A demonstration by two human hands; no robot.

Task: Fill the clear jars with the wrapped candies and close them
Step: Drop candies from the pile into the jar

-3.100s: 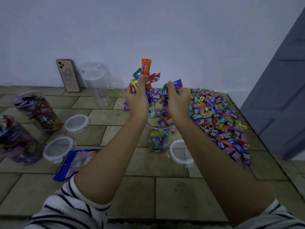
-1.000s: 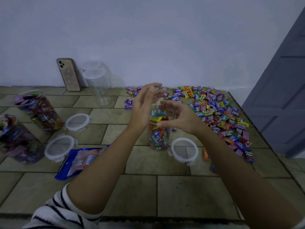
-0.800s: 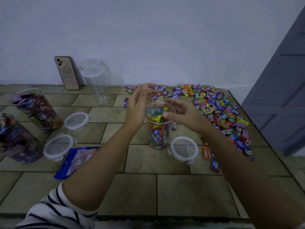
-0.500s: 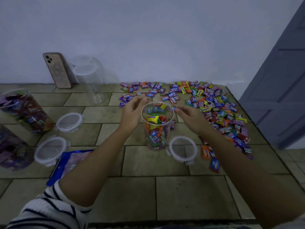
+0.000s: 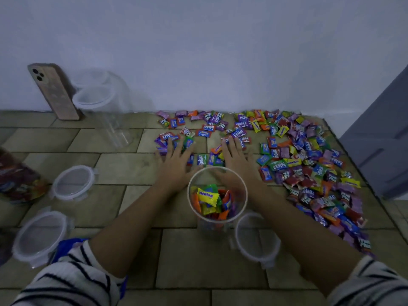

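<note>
A clear jar (image 5: 217, 219) stands open on the tiled floor in front of me, partly filled with wrapped candies. Its lid (image 5: 257, 238) lies just to its right. Beyond the jar my left hand (image 5: 176, 164) and my right hand (image 5: 237, 160) lie flat with spread fingers on loose candies (image 5: 207, 159). A big spread of wrapped candies (image 5: 309, 168) covers the floor to the right and along the wall.
An empty clear jar (image 5: 103, 111) and a phone (image 5: 55, 91) lean at the wall, back left. Two lids (image 5: 74, 183) (image 5: 40, 238) lie at left, near a filled jar (image 5: 19, 180). A blue candy bag (image 5: 66, 246) lies under my left arm. A grey door (image 5: 382, 140) is at right.
Both hands let their candies drop into the jar, then moved forward past it and came down flat on the loose candies. My view has tilted down and nearer.
</note>
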